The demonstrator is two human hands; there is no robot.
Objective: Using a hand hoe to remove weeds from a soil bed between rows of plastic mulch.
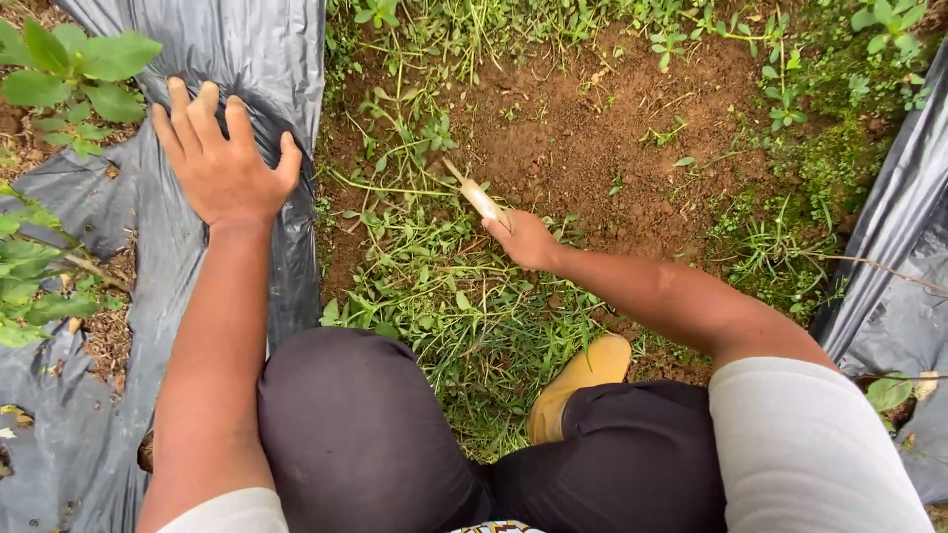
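Stick (479,197), pale and short with a wooden handle, is held in the right hand (523,240); the fingers are wrapped tight around its lower end, so this grip is closed on it. Its far tip points up and to the left, down at the edge of a bare patch of reddish-brown soil (592,128), among low green weeds (434,286) that cover the ground near the knees. The left hand (222,163) lies flat with fingers spread on a sheet of black plastic (257,49) that covers the bed to the left; this grip is wide and holds nothing. Leafy green plants (64,64) stand through the plastic at the far left. Another strip of black plastic (904,197) runs along the right. A yellow boot (583,380) shows between the dark trouser legs (365,434).
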